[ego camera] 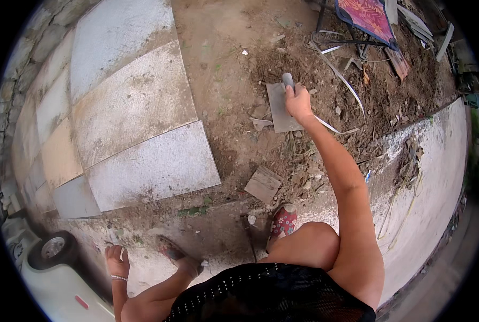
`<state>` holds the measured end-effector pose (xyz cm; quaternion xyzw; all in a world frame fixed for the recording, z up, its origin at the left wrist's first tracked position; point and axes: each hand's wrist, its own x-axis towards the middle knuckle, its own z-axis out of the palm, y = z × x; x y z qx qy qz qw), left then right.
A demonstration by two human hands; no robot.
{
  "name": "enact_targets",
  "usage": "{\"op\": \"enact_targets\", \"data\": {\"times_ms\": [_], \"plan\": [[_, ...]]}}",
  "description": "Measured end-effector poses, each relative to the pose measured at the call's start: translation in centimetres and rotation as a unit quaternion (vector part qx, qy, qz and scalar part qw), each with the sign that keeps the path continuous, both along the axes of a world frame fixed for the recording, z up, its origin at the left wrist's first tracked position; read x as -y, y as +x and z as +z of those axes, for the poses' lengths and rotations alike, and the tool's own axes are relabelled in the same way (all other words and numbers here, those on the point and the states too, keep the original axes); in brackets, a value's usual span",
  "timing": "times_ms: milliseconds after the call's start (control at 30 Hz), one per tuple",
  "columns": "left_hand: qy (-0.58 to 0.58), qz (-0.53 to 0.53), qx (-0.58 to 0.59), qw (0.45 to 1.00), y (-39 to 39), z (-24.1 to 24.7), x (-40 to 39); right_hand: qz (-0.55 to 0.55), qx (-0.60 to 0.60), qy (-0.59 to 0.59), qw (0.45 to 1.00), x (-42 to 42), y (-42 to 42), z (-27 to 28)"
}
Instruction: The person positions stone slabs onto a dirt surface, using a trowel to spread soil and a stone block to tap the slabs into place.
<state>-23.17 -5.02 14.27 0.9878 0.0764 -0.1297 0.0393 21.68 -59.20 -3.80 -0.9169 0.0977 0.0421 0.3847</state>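
Observation:
My right hand grips the grey handle of a flat, rectangular trowel. Its metal blade lies over the loose brown soil, with a light scrap touching or very near its left edge. Down at the lower left, my left hand is empty, its fingers loosely bent and a beaded bracelet on the wrist. Large stone-like tiles cover the ground left of the trowel, and the nearest one ends at bare soil. Between the trowel and my right shoe lies a small square piece of board or tile.
A folding stool with a pink patterned seat stands at the upper right, near a loose white strap. A concrete strip borders the soil at right. A white vehicle's wheel is at lower left. A stone wall rises behind the tiles.

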Motion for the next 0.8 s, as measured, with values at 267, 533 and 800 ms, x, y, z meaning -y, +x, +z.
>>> {"op": "enact_targets", "data": {"times_ms": [267, 533, 800], "plan": [[-0.023, 0.039, 0.035, 0.998, -0.6, -1.9, -4.2, 0.138, 0.073, 0.045, 0.987, 2.5, -7.2, 5.0], [-0.102, -0.006, 0.025, 0.994, 1.9, -6.7, -4.1, 0.278, -0.132, 0.107, 0.945, -1.2, -19.4, 16.4], [-0.198, -0.031, 0.074, 0.977, -0.3, -13.9, -4.1, 0.429, -0.246, 0.096, 0.864, -11.2, -28.4, 14.7]]}}
